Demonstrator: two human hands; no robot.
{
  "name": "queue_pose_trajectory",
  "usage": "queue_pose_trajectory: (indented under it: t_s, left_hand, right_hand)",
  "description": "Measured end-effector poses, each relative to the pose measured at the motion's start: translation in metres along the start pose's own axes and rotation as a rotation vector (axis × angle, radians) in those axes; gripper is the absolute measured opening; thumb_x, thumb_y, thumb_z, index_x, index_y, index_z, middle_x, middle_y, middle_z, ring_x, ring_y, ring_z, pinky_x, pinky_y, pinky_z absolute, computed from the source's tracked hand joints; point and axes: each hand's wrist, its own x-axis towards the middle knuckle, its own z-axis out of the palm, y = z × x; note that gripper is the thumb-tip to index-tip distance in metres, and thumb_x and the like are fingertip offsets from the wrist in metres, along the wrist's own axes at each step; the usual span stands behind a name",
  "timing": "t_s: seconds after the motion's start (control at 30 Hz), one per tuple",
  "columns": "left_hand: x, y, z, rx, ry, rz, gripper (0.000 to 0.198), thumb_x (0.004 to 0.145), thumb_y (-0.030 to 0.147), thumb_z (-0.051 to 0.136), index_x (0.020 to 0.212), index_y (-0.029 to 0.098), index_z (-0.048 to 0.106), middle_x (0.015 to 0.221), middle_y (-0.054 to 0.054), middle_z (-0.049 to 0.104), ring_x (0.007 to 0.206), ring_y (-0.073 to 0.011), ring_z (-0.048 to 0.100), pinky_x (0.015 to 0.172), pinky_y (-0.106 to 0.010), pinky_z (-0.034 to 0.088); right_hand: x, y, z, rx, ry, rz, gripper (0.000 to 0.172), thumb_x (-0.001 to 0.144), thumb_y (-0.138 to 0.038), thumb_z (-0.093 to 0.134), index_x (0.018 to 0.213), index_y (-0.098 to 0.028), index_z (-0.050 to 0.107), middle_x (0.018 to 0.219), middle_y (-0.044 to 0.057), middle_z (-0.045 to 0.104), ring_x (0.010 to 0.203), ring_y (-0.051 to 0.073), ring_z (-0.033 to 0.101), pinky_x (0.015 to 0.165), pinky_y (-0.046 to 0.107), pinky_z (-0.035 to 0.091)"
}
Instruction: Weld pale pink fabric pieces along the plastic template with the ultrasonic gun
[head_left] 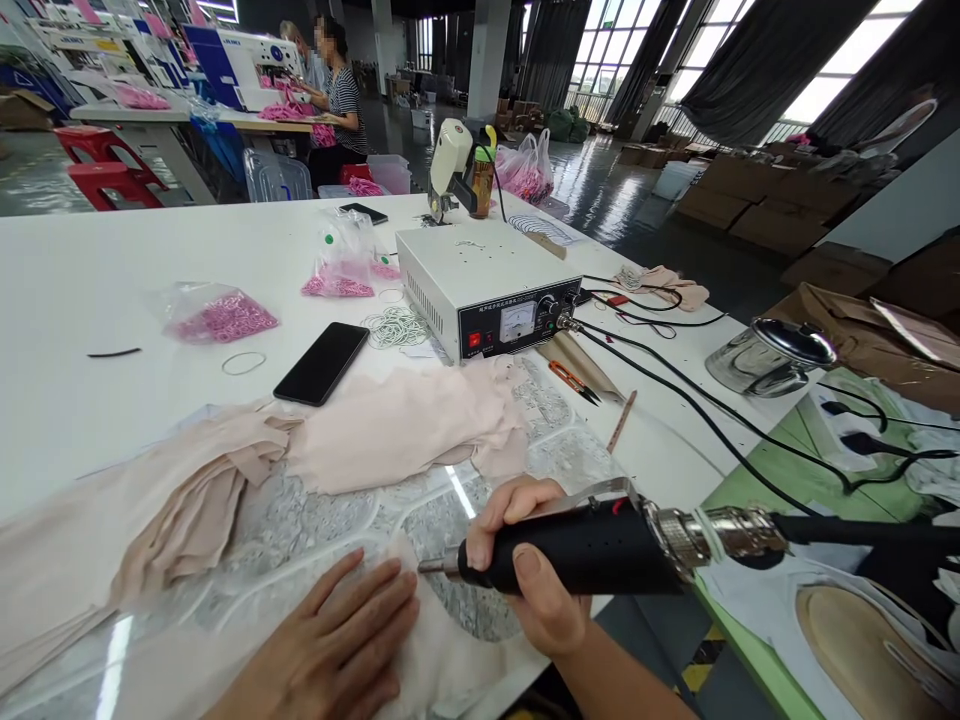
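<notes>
2 hands [337, 635], 1 blk tool [577, 548]

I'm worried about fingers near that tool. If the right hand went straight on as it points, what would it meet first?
Probably the fingertips of the left hand, just beyond the metal tip; depth is unclear, so the pale fabric might come first.

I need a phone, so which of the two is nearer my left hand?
The black phone at the edge of the pale pink fabric; the other phone lies farther from your left hand, behind a bag of pink pieces.
</notes>
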Motion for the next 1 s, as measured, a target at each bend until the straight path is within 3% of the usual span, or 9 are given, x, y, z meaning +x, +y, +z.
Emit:
queue_pose_trajectory:
  t_s: [0.07, 0.23, 0.5, 0.7, 1.0]
  left_hand:
    - [0.000, 0.000, 0.000, 0.001, -0.001, 0.003, 0.034, 0.109, 0.028, 0.049, 0.137, 0.019, 0.066, 0.141, -0.004, 0.067, 0.139, -0.0173, 0.055, 0.129, -0.037, 0.021]
    - [0.002, -0.001, -0.001, 0.040, -0.022, 0.034, 0.036, 0.109, 0.030, 0.049, 0.139, 0.018, 0.064, 0.143, -0.003, 0.066, 0.141, -0.0182, 0.053, 0.131, -0.043, 0.006]
    - [0.005, 0.003, 0.002, 0.032, -0.026, 0.034, 0.038, 0.109, 0.037, 0.052, 0.140, 0.019, 0.063, 0.140, -0.004, 0.067, 0.136, -0.0234, 0.058, 0.130, -0.053, -0.002]
    - [0.007, 0.005, 0.003, -0.045, 0.030, -0.032, 0.034, 0.107, 0.037, 0.055, 0.137, 0.024, 0.066, 0.136, 0.000, 0.070, 0.133, -0.0202, 0.061, 0.131, -0.047, 0.000]
    - [0.002, 0.007, 0.006, -0.056, 0.022, -0.037, 0.037, 0.109, 0.033, 0.050, 0.143, 0.025, 0.061, 0.142, -0.001, 0.066, 0.139, -0.0235, 0.053, 0.130, -0.054, 0.001]
  right_hand:
    - [0.000, 0.001, -0.001, -0.008, -0.025, -0.013, 0.012, 0.096, -0.037, 0.064, 0.101, -0.028, 0.057, 0.090, 0.000, 0.059, 0.056, 0.011, 0.062, 0.056, 0.029, 0.055]
    - [0.000, 0.001, -0.001, 0.013, -0.055, -0.025, 0.012, 0.096, -0.033, 0.065, 0.103, -0.028, 0.058, 0.092, 0.000, 0.060, 0.058, 0.010, 0.062, 0.059, 0.028, 0.056]
    - [-0.005, -0.014, -0.010, 0.016, 0.085, -0.034, 0.015, 0.094, -0.040, 0.064, 0.101, -0.027, 0.061, 0.089, 0.001, 0.060, 0.056, 0.012, 0.061, 0.055, 0.029, 0.055]
    - [-0.014, -0.016, -0.011, 0.013, 0.089, -0.019, 0.017, 0.094, -0.041, 0.063, 0.103, -0.027, 0.059, 0.089, 0.001, 0.059, 0.054, 0.012, 0.061, 0.052, 0.029, 0.054]
    - [-0.016, -0.010, -0.008, 0.023, 0.025, -0.018, 0.017, 0.095, -0.039, 0.063, 0.106, -0.027, 0.059, 0.092, 0.001, 0.060, 0.057, 0.011, 0.062, 0.054, 0.029, 0.053]
